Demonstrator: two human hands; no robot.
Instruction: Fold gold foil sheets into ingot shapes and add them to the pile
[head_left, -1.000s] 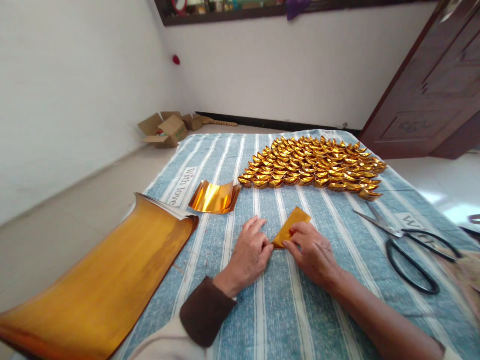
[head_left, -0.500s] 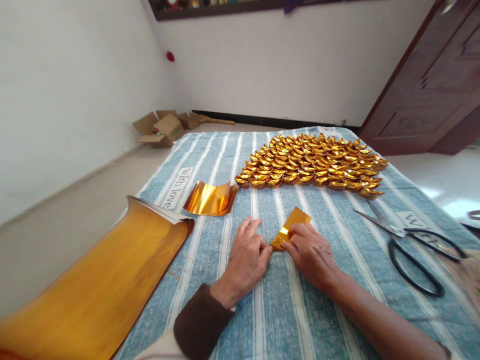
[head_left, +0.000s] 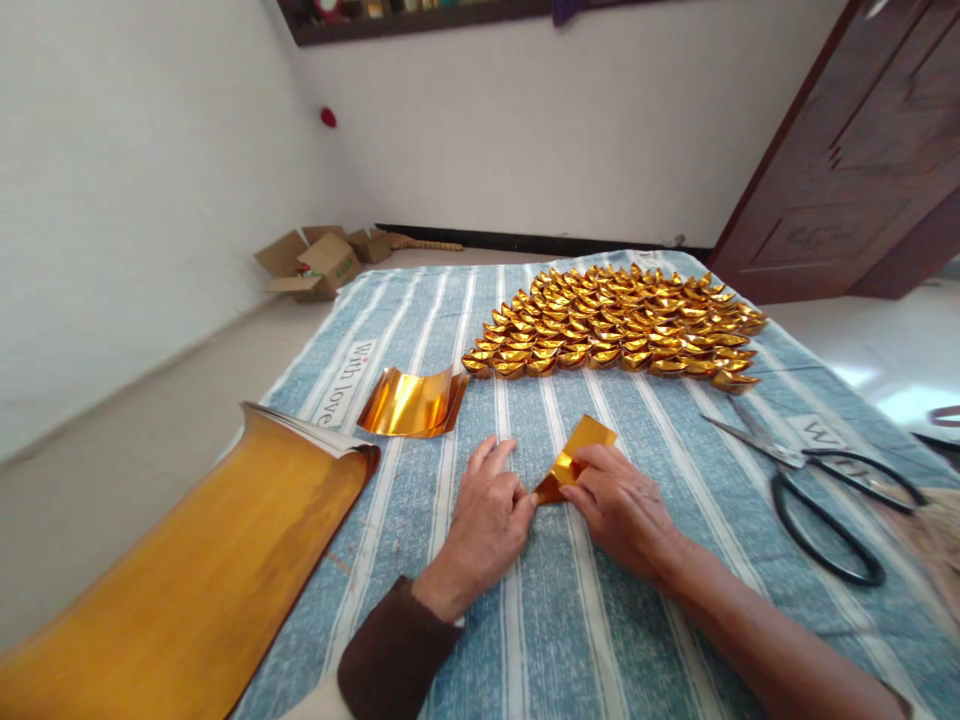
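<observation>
A small piece of gold foil paper (head_left: 579, 452), partly folded, lies on the blue striped cloth (head_left: 600, 620) between my hands. My left hand (head_left: 486, 520) pinches its near left corner against the cloth. My right hand (head_left: 619, 505) presses on the paper's near edge, fingers over the fold. Beyond my hands a large patch of finished folded gold ingots (head_left: 615, 325) lies in tight rows. A curled stack of small gold sheets (head_left: 411, 403) rests to the left of the ingots.
A big curled stack of gold paper (head_left: 195, 580) hangs over the left edge of the cloth. Black-handled scissors (head_left: 817, 480) lie at the right. Cardboard boxes (head_left: 311, 262) sit on the floor by the far wall. A dark wooden door (head_left: 862, 160) stands at the right.
The view has shifted slightly. My hands stay on the gold paper, and its near left corner has been folded tighter, showing more shiny foil.
</observation>
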